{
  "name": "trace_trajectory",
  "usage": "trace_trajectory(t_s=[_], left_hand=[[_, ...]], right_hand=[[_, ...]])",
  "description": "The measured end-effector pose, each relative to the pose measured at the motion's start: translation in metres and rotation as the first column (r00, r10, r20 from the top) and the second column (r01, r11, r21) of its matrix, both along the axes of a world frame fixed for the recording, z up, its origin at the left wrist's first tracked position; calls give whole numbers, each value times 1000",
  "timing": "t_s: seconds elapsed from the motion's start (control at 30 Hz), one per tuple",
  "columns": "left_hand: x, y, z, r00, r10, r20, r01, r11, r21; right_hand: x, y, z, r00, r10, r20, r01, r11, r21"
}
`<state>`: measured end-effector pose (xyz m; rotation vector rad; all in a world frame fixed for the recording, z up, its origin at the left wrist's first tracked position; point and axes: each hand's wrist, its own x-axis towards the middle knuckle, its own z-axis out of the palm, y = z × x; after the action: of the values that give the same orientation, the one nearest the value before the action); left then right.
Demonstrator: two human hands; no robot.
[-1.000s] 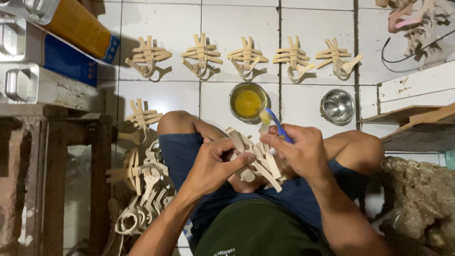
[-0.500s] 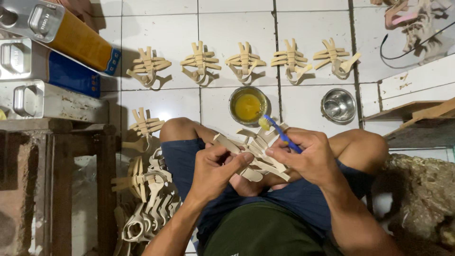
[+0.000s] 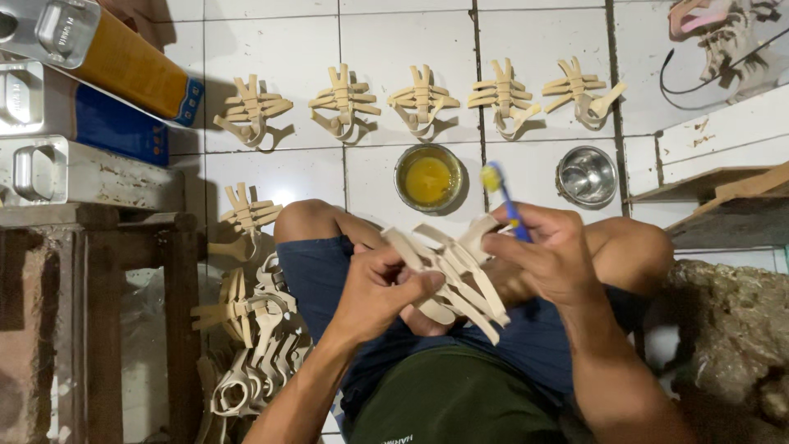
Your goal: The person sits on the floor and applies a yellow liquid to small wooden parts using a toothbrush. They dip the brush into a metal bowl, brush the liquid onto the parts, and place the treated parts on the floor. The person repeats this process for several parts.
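Hands [image 3: 468,275] — wooden piece [image 3: 452,275], brush [image 3: 503,197]

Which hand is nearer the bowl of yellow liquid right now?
Right. The right hand, holding the blue brush, sits just below and right of the bowl of yellow liquid; the left hand is lower, on the wooden piece.

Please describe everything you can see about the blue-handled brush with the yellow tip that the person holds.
The slim blue-handled brush has a straight handle, plastic by its look, and a small head coated yellow, the same colour as the liquid in the small round bowl on the white tiled floor beyond it. The right hand grips its lower end, so only the upper handle shows. It stands nearly upright, head pointing away from the person, above the pale wooden slatted piece that the left hand steadies over the lap.
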<state>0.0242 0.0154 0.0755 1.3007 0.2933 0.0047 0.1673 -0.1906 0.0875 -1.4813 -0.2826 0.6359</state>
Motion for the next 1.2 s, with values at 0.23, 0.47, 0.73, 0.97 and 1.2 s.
trace_trajectory(t_s=[0.23, 0.47, 0.73, 0.97, 1.2], left_hand=[[15, -32, -13, 957, 286, -50, -283, 879, -384], [10, -39, -21, 926, 372, -60, -373, 884, -283], [16, -38, -20, 919, 389, -60, -381, 840, -386], [17, -38, -4, 965, 257, -47, -244, 823, -513], [18, -28, -1, 989, 143, -29, -146, 963, -226]], right_hand=[[-7, 7, -2, 985, 57, 164, -35, 991, -132], [-10, 16, 1, 984, 31, 177, 6, 980, -201], [-11, 20, 1, 976, 21, 215, 6, 993, -122], [-10, 20, -2, 984, -19, 178, 51, 982, -180], [-11, 22, -3, 983, 42, 181, -5, 979, -205]])
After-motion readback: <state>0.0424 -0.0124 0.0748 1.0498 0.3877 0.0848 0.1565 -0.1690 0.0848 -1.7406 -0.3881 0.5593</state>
